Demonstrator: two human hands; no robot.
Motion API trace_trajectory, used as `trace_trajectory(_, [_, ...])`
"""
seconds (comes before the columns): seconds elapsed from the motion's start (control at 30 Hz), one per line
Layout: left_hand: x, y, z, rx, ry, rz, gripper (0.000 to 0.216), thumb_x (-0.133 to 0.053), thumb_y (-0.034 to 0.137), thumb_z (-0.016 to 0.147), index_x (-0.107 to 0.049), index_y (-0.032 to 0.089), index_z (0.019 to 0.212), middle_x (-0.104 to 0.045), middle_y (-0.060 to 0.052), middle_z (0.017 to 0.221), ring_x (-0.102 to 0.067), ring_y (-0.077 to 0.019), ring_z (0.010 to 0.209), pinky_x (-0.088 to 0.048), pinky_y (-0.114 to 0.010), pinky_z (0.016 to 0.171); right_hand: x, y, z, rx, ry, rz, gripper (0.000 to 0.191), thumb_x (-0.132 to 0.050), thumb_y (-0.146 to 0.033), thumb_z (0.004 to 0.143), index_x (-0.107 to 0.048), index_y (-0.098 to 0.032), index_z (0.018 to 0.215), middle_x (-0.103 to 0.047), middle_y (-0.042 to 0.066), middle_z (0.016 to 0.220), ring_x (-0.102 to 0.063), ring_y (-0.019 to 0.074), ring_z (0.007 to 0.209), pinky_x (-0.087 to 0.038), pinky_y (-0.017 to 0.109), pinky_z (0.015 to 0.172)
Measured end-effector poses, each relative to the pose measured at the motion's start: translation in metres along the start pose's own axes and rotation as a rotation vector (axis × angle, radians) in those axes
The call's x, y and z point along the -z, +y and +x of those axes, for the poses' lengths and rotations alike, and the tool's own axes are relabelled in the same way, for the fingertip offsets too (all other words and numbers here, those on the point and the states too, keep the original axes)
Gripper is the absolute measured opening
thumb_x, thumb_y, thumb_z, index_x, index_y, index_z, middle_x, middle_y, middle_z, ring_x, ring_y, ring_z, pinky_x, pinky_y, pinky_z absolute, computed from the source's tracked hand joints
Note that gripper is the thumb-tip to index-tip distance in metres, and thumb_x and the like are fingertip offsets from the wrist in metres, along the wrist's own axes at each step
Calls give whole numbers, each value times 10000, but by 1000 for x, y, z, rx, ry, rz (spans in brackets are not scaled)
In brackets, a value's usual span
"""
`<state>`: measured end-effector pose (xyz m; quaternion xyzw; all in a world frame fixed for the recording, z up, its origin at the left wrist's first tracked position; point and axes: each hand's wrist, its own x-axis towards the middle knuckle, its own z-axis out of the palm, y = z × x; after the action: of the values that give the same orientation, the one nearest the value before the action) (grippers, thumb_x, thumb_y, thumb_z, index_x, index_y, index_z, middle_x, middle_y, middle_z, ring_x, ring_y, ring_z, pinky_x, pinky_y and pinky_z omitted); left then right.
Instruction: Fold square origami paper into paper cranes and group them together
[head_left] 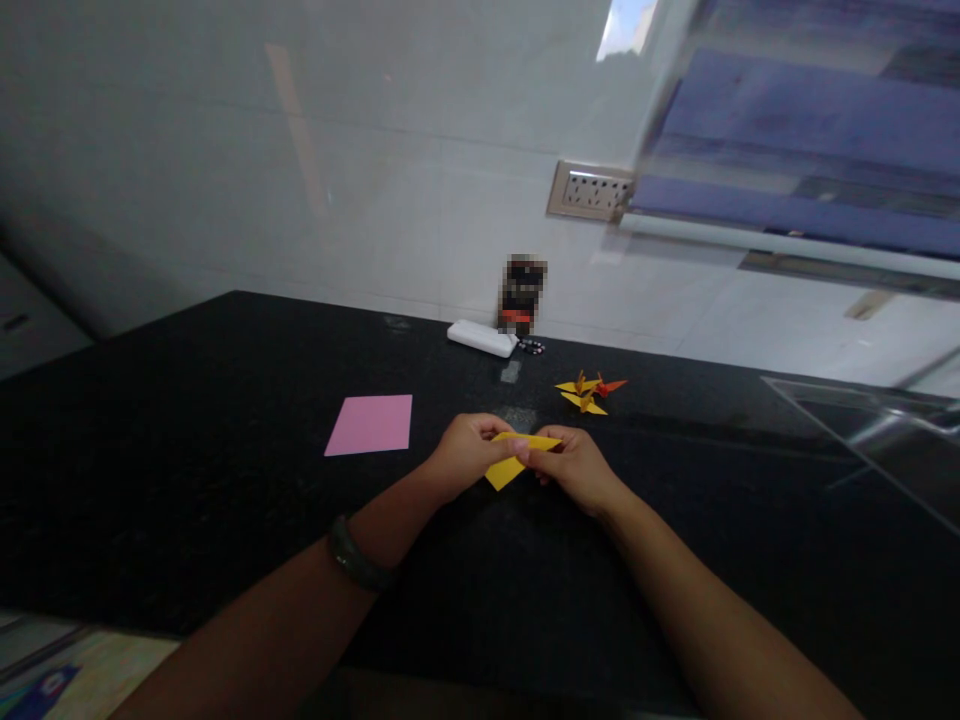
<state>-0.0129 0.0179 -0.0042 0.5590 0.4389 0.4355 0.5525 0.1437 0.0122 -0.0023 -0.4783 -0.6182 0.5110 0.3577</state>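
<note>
Both of my hands hold one piece of folded yellow paper (501,474) just above the dark counter. My left hand (466,452) pinches its left side, thumb on top. On the other side, my right hand (576,468) grips the paper with thumb and fingers, and the two thumbs nearly meet at its middle. A pointed yellow corner sticks out over the right fingers, and another points down toward me. Left of my hands lies a flat pink paper square (371,424). Beyond my right hand stand folded paper cranes (585,402), two yellow and one orange-red.
A white power bank (481,338) with a beaded strap lies near the wall, beside a blurred dark object (522,293) leaning there. The black counter (225,480) runs along the tiled wall. At the right is a sink (885,440); a socket (592,190) sits on the wall.
</note>
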Motion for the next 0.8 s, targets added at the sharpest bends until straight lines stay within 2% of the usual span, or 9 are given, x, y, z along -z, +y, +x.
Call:
trace_trajectory(0.17, [1, 0, 0, -32, 38, 106, 187, -642, 312, 611, -620, 128, 637, -588, -4, 573, -513, -106, 516, -375, -221, 486, 2, -6, -1, -3, 12, -41, 245, -663, -347, 609, -529, -145, 578, -487, -40, 466, -414, 59, 405, -302, 182, 386])
trace_trajectory(0.3, [2, 3, -2, -22, 21, 90, 221, -586, 343, 666, -644, 130, 677, -624, -22, 614, -545, -131, 560, -400, -240, 520, 3, -6, 0, -12, 31, 14, 258, -649, -387, 620, -565, -144, 616, -535, -18, 512, -443, 69, 416, -354, 198, 411])
trace_trajectory(0.43, [2, 4, -1, 8, -13, 39, 270, -541, 378, 708, -637, 128, 674, -633, -27, 623, -551, -131, 551, -403, -240, 523, 4, 0, 3, 13, 84, -8, 298, -598, -431, 665, -543, -150, 581, -504, -23, 462, -439, 77, 399, -355, 206, 409])
trace_trajectory(0.5, [2, 4, 1, 11, 71, 19, 311, -497, 405, 739, -635, 127, 712, -641, -38, 655, -561, -136, 574, -406, -239, 526, 6, 2, 5, 54, 155, -72, 296, -572, -428, 692, -551, -154, 585, -498, -23, 455, -439, 87, 401, -353, 215, 409])
trace_trajectory(0.57, [4, 4, 4, -16, 281, 26, 347, -468, 433, 753, -634, 129, 779, -653, -58, 740, -578, -147, 654, -416, -238, 556, 9, 2, 5, 141, 268, -189, 260, -552, -397, 721, -594, -157, 630, -541, -3, 507, -486, 114, 460, -391, 239, 455])
trace_trajectory(0.63, [5, 4, 6, -54, 432, 110, 372, -504, 474, 719, -635, 133, 783, -645, -67, 771, -570, -152, 702, -413, -229, 560, 12, 0, 4, 296, 359, -339, 200, -532, -337, 751, -642, -174, 716, -610, 29, 641, -555, 152, 602, -444, 278, 578])
trace_trajectory(0.67, [5, 4, 6, -35, 450, 133, 394, -503, 499, 710, -633, 129, 755, -633, -64, 726, -556, -142, 657, -402, -222, 530, 13, -1, 4, 383, 376, -413, 177, -520, -301, 764, -658, -190, 766, -630, 40, 722, -572, 165, 686, -453, 294, 649])
trace_trajectory(0.73, [4, 6, 4, 42, 329, 69, 454, -470, 541, 715, -624, 114, 719, -603, -53, 630, -515, -105, 542, -387, -211, 492, 13, -3, 1, 524, 343, -534, 188, -494, -242, 780, -668, -222, 846, -631, 52, 839, -570, 173, 793, -447, 309, 731])
trace_trajectory(0.8, [2, 7, 2, 99, 165, -65, 465, -473, 549, 711, -612, 105, 706, -596, -45, 605, -510, -87, 515, -398, -207, 503, 12, -4, -1, 594, 266, -606, 224, -482, -204, 778, -666, -238, 901, -612, 61, 881, -561, 171, 812, -448, 308, 726])
